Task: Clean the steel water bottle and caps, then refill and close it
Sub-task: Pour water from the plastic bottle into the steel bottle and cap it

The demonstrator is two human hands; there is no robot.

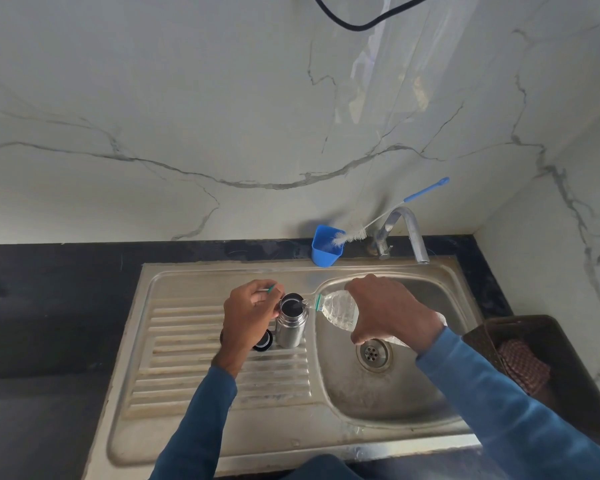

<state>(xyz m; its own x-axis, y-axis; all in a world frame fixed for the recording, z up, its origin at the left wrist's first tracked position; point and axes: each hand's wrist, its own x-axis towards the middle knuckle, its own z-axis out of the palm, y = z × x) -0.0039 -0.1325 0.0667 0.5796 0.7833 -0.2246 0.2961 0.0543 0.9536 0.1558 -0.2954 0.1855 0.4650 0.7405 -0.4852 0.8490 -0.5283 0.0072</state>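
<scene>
The steel bottle stands open on the sink's ribbed drainboard, a black cap lying just beside its base, as we pour from a tilted plastic bottle. Our left hand curls its fingers at the steel neck (a thin green-tipped stick pinched among them). Our right hand wraps the plastic bottle. Both mouths are narrow: tip too steeply and water may run down the steel side, or the soft plastic may buckle and surge.

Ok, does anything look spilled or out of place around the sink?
No spill shows. The only odd thing: the bottle brush leans slantwise out of the blue cup, its handle crossing the tap. The steel bottle stands upright on the drainboard.
</scene>
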